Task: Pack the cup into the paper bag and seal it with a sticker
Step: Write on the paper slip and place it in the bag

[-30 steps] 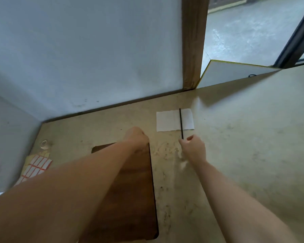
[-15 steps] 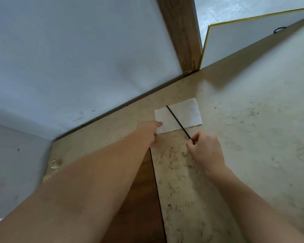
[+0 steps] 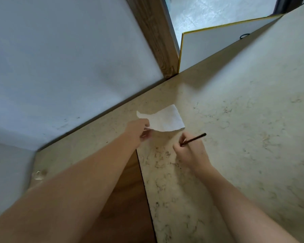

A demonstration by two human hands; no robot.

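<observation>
A white paper napkin [image 3: 165, 120] is lifted at its left edge off the beige marbled counter [image 3: 244, 137]. My left hand [image 3: 139, 130] pinches that left edge. My right hand [image 3: 189, 151] grips a thin dark straw [image 3: 195, 138], which points up and to the right, off the napkin. No cup, paper bag or sticker sheet shows in this view.
A dark wooden board [image 3: 126, 207] lies under my left forearm. A small clear object [image 3: 39, 174] sits at the counter's far left by the white wall [image 3: 60, 67]. A wooden post [image 3: 154, 35] and a yellow-edged white panel [image 3: 218, 44] stand behind the counter.
My right hand has lifted the straw off the napkin and swung it to the right. My left hand has taken the napkin's left edge and raised it. The camera has tilted further.
</observation>
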